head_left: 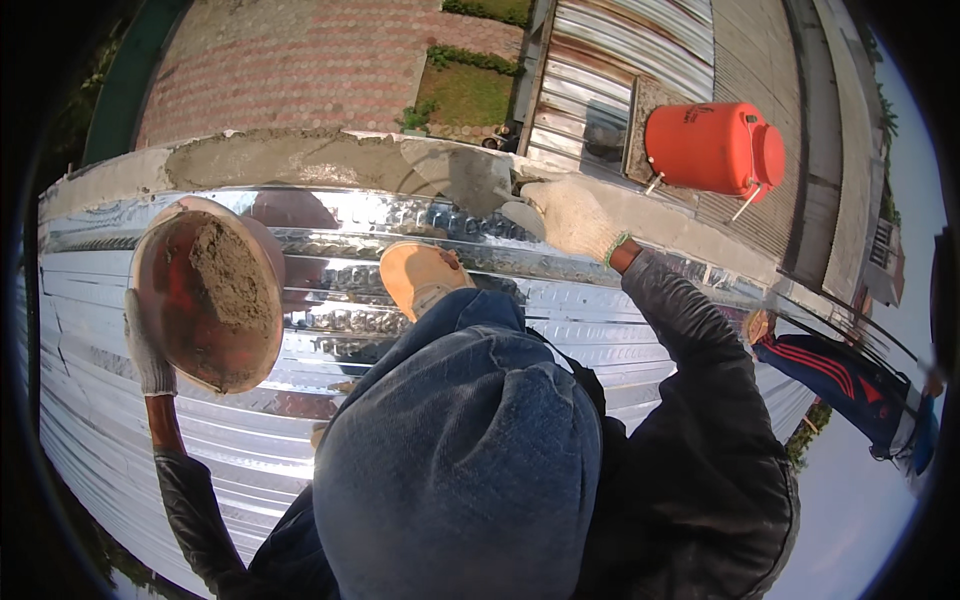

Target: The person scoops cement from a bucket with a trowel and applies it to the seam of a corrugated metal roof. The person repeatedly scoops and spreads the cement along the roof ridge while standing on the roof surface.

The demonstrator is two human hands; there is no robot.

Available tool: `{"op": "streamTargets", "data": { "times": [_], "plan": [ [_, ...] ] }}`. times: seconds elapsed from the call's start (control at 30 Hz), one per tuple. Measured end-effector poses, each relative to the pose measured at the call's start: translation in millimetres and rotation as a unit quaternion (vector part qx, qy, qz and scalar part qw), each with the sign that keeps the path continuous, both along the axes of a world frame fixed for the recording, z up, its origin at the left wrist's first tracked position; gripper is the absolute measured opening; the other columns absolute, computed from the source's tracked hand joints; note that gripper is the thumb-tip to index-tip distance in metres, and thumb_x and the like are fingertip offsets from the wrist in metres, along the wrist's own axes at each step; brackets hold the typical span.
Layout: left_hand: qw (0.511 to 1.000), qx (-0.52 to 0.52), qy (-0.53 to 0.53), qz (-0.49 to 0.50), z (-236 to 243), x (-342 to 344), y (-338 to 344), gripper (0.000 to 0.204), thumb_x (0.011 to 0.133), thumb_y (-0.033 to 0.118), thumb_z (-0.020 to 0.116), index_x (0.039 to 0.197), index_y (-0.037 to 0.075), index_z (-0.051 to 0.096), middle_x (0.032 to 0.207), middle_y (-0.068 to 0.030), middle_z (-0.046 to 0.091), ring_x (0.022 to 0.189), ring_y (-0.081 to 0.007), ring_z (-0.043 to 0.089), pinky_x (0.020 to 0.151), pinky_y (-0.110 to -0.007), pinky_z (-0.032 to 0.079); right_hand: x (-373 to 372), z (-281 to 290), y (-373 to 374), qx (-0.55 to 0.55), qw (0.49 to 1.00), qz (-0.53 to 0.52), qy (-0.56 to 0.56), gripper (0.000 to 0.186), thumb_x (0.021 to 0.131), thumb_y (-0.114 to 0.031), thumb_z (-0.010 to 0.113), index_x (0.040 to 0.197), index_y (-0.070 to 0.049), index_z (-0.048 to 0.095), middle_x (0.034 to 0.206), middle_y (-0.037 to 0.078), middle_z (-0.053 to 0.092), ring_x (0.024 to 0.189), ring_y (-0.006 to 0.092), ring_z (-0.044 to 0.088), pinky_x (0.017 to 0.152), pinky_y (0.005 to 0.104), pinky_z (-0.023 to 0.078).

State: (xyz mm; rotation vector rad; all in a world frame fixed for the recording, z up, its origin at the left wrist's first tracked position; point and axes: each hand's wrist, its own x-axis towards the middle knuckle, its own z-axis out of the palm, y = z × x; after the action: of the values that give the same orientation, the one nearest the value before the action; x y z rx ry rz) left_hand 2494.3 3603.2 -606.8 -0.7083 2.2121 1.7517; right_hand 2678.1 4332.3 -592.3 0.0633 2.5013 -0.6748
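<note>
My left hand (147, 348), in a pale glove, grips the outer side of a round reddish basin (172, 310) and holds it tilted over the metal sheets. A lump of grey mortar (232, 275) clings to the basin's right inner side. My right hand (572, 212), also gloved, is closed round the handle of a trowel (468, 178), whose broad grey blade lies against the wall's top edge. The handle is mostly hidden in my glove. Left of the blade, a darker band of wet mortar (285, 163) runs along the wall top (95, 200).
Shiny ribbed roofing sheets (90, 300) lie beneath me, with my tan shoe (415, 275) on them. Beyond the wall is a paved yard (290, 70) far below. An orange water tank (705, 148) stands by a neighbouring roof. At right another person's leg (830, 370) shows.
</note>
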Motion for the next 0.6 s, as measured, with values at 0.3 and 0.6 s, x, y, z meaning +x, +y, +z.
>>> {"op": "streamTargets", "data": {
  "times": [0.3,0.6],
  "plan": [
    [1.000,0.029,0.002,0.006,-3.9,-2.0,8.7,0.060,0.117,0.050,0.063,0.151,0.000,0.066,0.136,-0.0071,0.073,0.115,-0.0169,0.072,0.099,-0.032,0.060,6.5,24.8,90.5,0.205,0.960,0.119,-0.149,0.055,0.111,-0.048,0.056,0.102,0.000,0.081,0.094,0.026,0.079,0.092,0.0454,0.077,0.085,0.0559,0.061],
    [0.999,0.033,0.005,-0.011,-14.0,-2.3,-7.2,0.060,0.119,0.047,0.060,0.156,0.000,0.062,0.141,-0.0069,0.071,0.120,-0.0175,0.071,0.104,-0.033,0.059,75.9,32.2,126.0,0.254,0.950,0.079,-0.165,0.050,0.111,-0.048,0.056,0.110,-0.006,0.082,0.095,0.021,0.081,0.093,0.0432,0.078,0.085,0.0557,0.061]
  ]
}}
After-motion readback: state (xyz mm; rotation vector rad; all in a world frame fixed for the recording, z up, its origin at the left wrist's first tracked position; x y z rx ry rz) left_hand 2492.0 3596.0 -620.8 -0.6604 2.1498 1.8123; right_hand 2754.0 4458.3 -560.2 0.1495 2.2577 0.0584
